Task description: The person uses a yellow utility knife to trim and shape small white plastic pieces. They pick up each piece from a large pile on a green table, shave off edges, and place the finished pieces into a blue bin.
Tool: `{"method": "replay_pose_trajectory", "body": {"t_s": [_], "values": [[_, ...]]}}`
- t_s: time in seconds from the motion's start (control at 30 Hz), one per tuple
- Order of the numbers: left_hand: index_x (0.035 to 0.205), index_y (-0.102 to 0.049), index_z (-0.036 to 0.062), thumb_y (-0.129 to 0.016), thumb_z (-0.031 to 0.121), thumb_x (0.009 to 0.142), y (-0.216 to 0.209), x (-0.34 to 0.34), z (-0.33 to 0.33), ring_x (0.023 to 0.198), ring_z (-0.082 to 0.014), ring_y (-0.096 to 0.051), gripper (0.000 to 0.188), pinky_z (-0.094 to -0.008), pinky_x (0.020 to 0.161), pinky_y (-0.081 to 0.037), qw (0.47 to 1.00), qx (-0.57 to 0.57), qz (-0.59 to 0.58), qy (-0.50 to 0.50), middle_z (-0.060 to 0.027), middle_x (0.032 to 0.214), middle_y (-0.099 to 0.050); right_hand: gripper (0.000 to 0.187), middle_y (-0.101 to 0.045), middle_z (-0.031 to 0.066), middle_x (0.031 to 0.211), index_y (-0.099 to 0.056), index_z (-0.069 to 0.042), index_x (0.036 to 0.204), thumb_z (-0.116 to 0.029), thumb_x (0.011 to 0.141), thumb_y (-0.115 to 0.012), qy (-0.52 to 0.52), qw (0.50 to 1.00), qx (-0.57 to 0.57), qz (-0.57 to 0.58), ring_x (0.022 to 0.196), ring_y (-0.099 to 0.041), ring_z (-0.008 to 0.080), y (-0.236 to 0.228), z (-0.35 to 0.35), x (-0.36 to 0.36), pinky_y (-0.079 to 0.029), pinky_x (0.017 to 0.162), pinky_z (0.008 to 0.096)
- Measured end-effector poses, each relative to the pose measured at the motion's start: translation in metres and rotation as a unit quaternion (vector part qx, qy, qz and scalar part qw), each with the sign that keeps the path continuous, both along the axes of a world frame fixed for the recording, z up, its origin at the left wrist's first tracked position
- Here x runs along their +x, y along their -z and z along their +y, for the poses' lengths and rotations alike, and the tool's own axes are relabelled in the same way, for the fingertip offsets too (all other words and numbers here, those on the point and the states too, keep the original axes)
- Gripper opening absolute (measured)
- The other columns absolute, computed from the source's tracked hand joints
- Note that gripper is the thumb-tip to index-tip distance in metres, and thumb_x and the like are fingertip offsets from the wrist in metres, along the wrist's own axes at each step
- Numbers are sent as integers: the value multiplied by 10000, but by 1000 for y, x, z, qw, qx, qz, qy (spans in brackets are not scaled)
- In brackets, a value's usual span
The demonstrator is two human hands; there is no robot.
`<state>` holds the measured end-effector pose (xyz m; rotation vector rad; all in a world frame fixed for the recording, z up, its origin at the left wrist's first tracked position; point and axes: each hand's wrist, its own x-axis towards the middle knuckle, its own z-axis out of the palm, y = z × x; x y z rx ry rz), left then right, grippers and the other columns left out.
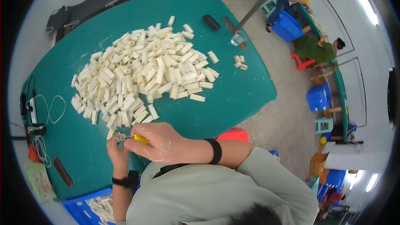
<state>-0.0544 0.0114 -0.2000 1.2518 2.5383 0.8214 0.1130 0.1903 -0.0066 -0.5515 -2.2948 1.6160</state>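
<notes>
A large heap of short cream-white hollow pieces covers the middle of the green table. At the heap's near edge, my right hand is closed around a yellow-handled tool with a thin metal end. Its exact kind is hard to make out. My left hand meets the metal end with its fingers pinched together. Whatever sits between those fingers is too small and partly hidden to name. Dark bands circle both wrists.
A blue crate with white pieces stands at lower left. Cables and a dark red-edged flat object lie along the left edge. A clear cup, a black object and small blocks are far right. People sit beyond.
</notes>
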Motion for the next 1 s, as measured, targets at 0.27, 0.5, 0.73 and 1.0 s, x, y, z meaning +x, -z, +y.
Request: {"method": "replay_pose_trajectory", "body": {"t_s": [0.27,0.5,0.73,1.0], "values": [[1064,-462,54,-613,19,825,-168,48,11,839,-100,-527,284,-218,732,-434,882,303,-360,-38,-22,960,-522,395,-559,134,836,-519,-26,939,-370,803,-661,15,999,19,38,697,-556,295,3,-27,6,-431,618,371],[1056,-473,51,-689,105,800,-184,55,-10,849,-101,-530,339,-226,755,-433,830,393,-392,49,-26,955,-536,326,-571,124,815,-542,-13,964,-284,821,-652,-82,996,3,17,704,-566,283,-12,-52,5,-445,634,352],[1044,-488,35,-704,48,776,-188,57,-22,836,-108,-552,344,-228,750,-452,819,380,-420,87,-39,944,-554,309,-575,111,814,-563,2,979,-265,840,-630,-62,996,-12,56,685,-551,245,-15,-67,18,-440,625,319],[1007,-504,4,-626,-32,803,-195,57,-25,831,-180,-601,241,-294,679,-529,805,361,-447,147,-124,1006,-567,267,-588,88,888,-563,-9,1010,-188,832,-649,-25,995,-78,55,744,-559,146,-23,-68,24,-454,662,275]]}}
